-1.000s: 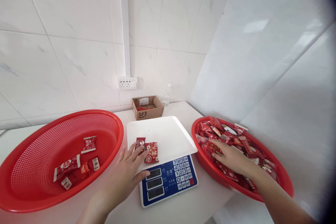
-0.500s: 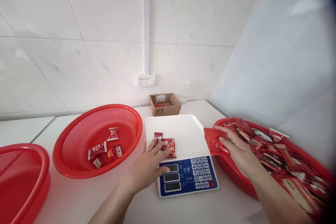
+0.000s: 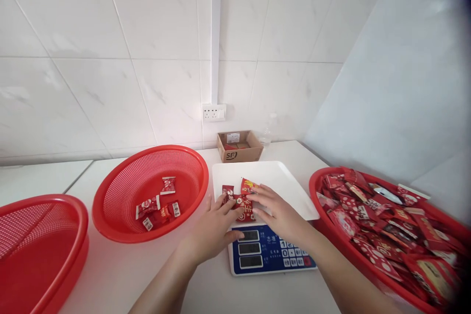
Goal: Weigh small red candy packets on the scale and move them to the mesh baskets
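On the white pan [image 3: 272, 171] of a digital scale lie several small red snack packets. My left hand [image 3: 213, 228] rests over the left ones, fingers spread, touching a dark red packet [image 3: 228, 191]; its thumb lies by the scale's display panel [image 3: 252, 249]. From the right, my right hand [image 3: 279, 213] reaches across the pan with its fingers stretched out. Its fingertips touch a red packet with flower print [image 3: 243, 206] and the lower edge of a red packet with yellow print [image 3: 248, 186]. Both hands partly cover the packets.
A red basket [image 3: 316, 181] heaped with packets stands at right. At left, another red basket [image 3: 110, 228] holds several packets, with a further red basket [image 3: 79, 240] at the edge. Behind the scale are a small cardboard box [image 3: 241, 154] and a clear bottle [image 3: 268, 132].
My right hand has moved left from the full basket's edge onto the scale pan, and the red packet it held now lies there. My left hand stays over the packets. The view has shifted slightly.
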